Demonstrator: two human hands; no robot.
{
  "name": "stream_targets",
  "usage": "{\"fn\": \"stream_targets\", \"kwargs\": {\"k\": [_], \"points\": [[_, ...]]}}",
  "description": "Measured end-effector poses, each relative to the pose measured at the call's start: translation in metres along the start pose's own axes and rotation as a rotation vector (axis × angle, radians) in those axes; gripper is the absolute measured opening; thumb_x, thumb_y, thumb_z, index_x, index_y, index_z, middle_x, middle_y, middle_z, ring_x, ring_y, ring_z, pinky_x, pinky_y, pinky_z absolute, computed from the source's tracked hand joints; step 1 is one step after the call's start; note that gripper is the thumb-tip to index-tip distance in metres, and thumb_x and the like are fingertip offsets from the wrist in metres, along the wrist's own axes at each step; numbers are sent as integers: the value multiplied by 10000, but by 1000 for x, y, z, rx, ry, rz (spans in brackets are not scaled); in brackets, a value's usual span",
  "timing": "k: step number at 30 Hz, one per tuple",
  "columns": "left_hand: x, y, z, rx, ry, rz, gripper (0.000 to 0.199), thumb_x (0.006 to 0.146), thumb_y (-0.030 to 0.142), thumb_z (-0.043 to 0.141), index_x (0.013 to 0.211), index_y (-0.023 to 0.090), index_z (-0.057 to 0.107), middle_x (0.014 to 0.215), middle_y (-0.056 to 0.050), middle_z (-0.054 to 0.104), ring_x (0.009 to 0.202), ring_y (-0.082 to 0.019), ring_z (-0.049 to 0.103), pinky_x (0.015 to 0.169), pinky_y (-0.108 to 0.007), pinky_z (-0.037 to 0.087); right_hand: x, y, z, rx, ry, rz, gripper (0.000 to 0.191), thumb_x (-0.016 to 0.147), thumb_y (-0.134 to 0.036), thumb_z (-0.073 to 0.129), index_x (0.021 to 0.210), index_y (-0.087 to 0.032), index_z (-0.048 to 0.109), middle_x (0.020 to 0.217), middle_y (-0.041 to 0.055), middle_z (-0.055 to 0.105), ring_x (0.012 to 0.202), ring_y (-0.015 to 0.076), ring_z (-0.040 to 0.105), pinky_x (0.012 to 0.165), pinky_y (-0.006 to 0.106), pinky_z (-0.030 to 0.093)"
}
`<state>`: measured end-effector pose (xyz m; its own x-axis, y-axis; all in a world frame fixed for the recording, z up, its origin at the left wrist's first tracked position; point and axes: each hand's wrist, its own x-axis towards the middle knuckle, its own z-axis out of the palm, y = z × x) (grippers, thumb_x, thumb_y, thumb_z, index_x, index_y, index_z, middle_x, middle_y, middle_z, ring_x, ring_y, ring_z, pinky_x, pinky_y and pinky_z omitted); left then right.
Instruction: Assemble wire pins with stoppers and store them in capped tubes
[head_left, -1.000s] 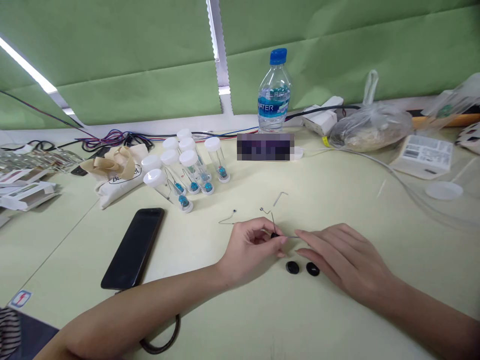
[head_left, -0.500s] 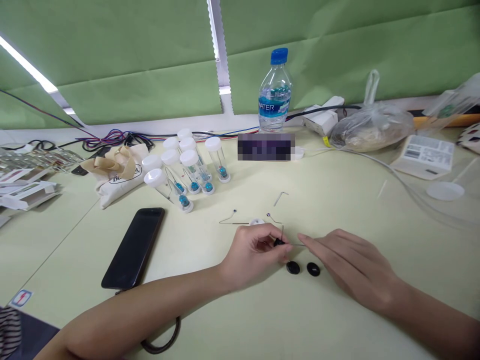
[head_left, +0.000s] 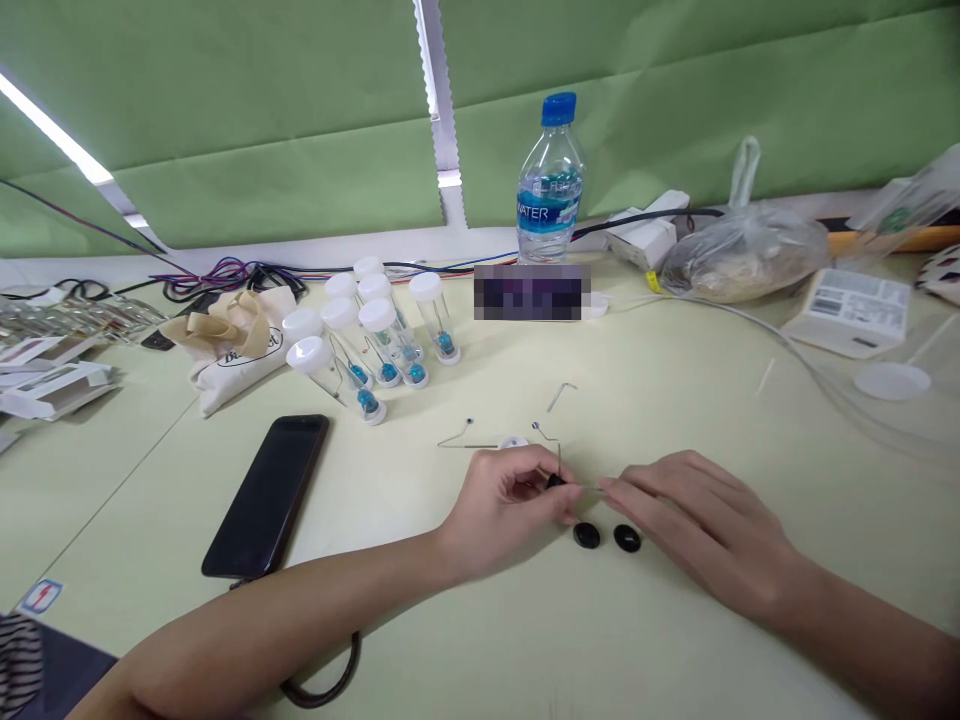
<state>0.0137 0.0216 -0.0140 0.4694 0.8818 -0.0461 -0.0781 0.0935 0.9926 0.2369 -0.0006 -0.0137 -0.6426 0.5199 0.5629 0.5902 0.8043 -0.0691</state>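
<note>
Clearly, the pale table (head_left: 465, 640) fills most of your view, green sheeting (head_left: 300, 120) upright behind it. Your left hand (head_left: 510, 510) is closed in a pinch on a small black piece (head_left: 556, 481), near the table's middle; a bent wire (head_left: 558, 457) rises from that piece. Your right hand (head_left: 697, 525) lies opposite, fingertips at the outer end of a thin metal rod (head_left: 592, 489) that spans the gap between your hands; whether they grip it or only touch, you cannot tell.

Dark phone (head_left: 266, 495): flat, left of your left hand. Water bottle (head_left: 550, 200): upright at the back, blue cap on. Cloth bag (head_left: 244, 345): beyond the phone, beside a cluster of white-capped clear tubes (head_left: 375, 340), blue pieces low inside. Two black discs (head_left: 586, 535) sit side by side, just nearer you than your fingertips. A second bent wire (head_left: 457, 440) and a white disc (head_left: 514, 441) lie just beyond your left hand; a small L-shaped rod (head_left: 556, 396) lies farther off.
</note>
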Motion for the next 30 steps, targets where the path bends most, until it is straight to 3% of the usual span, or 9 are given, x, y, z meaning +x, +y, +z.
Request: {"fn": "stream_targets", "kwargs": {"k": [4,13,19,30], "points": [[2,-1,-1,-72,-3,-29,167,787,296,694,778,134,657,657,-20,625,598,-123,626,604,-268,526,1,2,-3,-13,-70,65,322,951,-104,327,1114,-205,585,975,42,682,804,168,622,758,307,467],[1,-3,1,-13,24,-30,179,754,291,725,776,128,654,649,-20,619,587,-132,633,579,-277,540,1,5,-2,60,-29,9,335,953,-82,326,1190,-139,556,1044,81,679,862,177,622,766,309,486],[1,-2,2,-46,39,-17,180,739,279,740,765,125,650,627,-13,619,570,-118,621,570,-262,533,1,5,-1,62,18,-36,304,938,-68,346,1144,-125,563,1039,103,668,877,189,614,753,320,482],[0,-2,3,11,28,45,147,767,252,710,785,110,678,648,-48,654,581,-128,625,576,-263,536,0,4,0,62,-78,-23,241,933,-53,349,1028,-113,562,914,92,659,771,177,577,700,326,428]]}}
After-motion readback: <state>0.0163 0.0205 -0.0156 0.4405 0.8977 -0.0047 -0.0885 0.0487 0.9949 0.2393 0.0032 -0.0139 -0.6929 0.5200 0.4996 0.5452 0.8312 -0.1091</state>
